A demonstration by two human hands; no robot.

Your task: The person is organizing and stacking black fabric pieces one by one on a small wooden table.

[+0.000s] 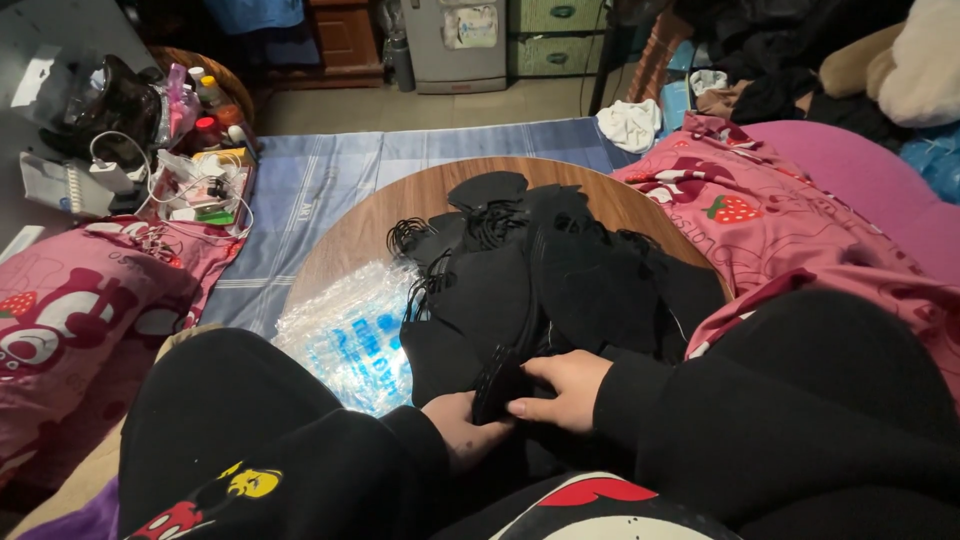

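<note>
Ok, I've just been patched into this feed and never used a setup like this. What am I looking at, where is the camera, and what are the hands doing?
There is no machine here: a person works with two bare hands, and the single picture comes from a camera worn on their head, looking down past black sleeves.

In front of them is a round wooden table. On it lies a heap of flat black fabric pieces with thin looped cords, and beside that a clear plastic bag with blue print.

The left hand and the right hand meet at the near edge of the heap, their fingers closed on a small stack of the black pieces.

Around the table are pink strawberry-print bedding and a blue striped cloth.
</note>
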